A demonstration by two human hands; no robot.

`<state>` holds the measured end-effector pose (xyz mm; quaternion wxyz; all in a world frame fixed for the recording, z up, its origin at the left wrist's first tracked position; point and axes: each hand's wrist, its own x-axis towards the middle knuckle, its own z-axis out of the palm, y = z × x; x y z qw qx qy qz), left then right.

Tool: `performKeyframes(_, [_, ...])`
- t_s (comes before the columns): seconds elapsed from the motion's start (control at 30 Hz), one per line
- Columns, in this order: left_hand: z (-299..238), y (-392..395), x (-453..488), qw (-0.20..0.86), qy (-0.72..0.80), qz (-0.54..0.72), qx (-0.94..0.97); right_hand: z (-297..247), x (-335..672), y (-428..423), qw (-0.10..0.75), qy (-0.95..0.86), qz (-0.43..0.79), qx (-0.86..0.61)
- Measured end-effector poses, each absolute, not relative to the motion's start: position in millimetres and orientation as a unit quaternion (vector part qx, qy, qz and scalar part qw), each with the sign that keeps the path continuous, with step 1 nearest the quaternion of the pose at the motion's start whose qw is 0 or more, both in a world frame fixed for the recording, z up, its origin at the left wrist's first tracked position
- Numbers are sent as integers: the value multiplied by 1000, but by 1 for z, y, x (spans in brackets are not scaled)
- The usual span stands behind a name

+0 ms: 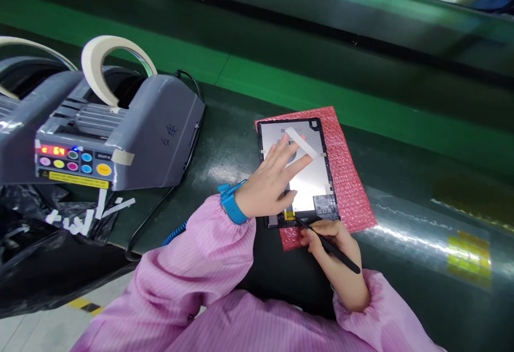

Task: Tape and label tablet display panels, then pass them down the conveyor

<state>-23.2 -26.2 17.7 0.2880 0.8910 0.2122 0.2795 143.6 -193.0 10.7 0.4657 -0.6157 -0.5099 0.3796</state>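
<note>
A tablet screen assembly (313, 180) with a silvery back and black frame lies on pink bubble wrap (349, 180). My left hand (273, 178) reaches over it, fingers spread, a blue wrist strap (233, 204) round the wrist. A white strip of tape (301, 143) runs across its fingertips; whether it sticks to them or to the panel I cannot tell. My right hand (337, 242) is closed around black tweezers (339, 254). Their tip is at the panel's near edge, beside a small yellow patch (289, 215).
On the left stand two grey tape dispensers (160, 127) carrying rolls of white tape (96, 68). Tape scraps (86, 221) lie on a black plastic bag (48, 266) below them. A black cable (150, 223) runs along the bench. Yellow tape (469, 258) is stuck at right.
</note>
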Motion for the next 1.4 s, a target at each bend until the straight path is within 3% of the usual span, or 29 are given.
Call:
performKeyframes(0.7, [19,-23,-37,269,186,167,930,13,144,-189,462,-535,354,-613])
performKeyframes(1.4, [23,-22,-38,269,191,167,929,12,145,-192,471,-519,377,-606])
